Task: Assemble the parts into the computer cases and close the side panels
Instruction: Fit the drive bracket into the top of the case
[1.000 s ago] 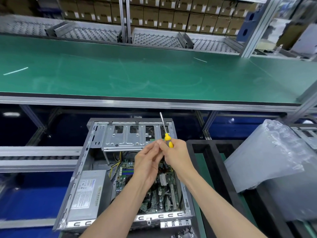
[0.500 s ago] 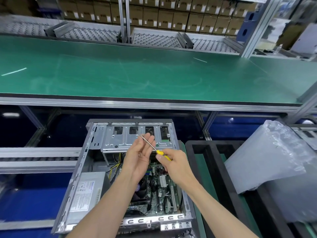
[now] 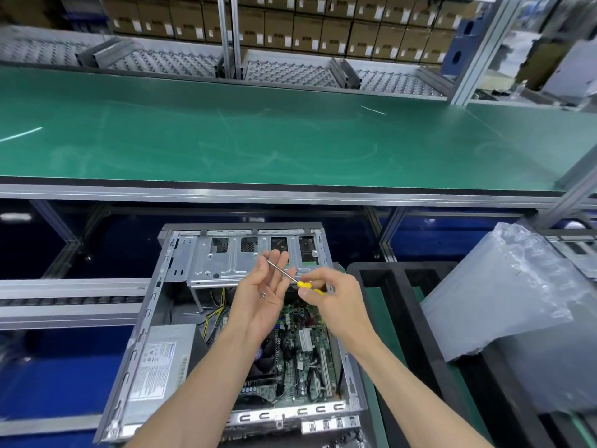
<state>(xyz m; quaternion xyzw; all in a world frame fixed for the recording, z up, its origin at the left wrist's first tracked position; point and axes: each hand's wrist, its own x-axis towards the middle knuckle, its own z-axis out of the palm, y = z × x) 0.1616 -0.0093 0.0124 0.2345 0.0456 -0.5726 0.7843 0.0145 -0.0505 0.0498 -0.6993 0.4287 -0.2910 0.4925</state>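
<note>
An open grey computer case [image 3: 151, 321] lies on its side below me, its side panel off. Inside are a green motherboard [image 3: 300, 367], a silver power supply [image 3: 158, 367] at the left and a metal drive cage [image 3: 226, 260] at the far end. My right hand [image 3: 336, 302] pinches the yellow handle of a small screwdriver [image 3: 290, 277] above the case. The shaft points up and left across my left hand [image 3: 265, 292], which is held palm up with straight fingers under the tip. A tiny dark speck lies on that palm; I cannot tell what it is.
A long green workbench [image 3: 290, 140] runs across the back, with roller racks and stacked cardboard boxes [image 3: 290, 30] behind it. A black frame tray [image 3: 403, 302] stands right of the case. A crumpled clear plastic bag [image 3: 517, 292] covers something at the far right. A roller rail [image 3: 64, 295] extends left.
The screwdriver has swung from pointing upward to slanting left, its tip now over my left palm. My left hand has opened with the palm up. Both hands have dropped slightly over the case.
</note>
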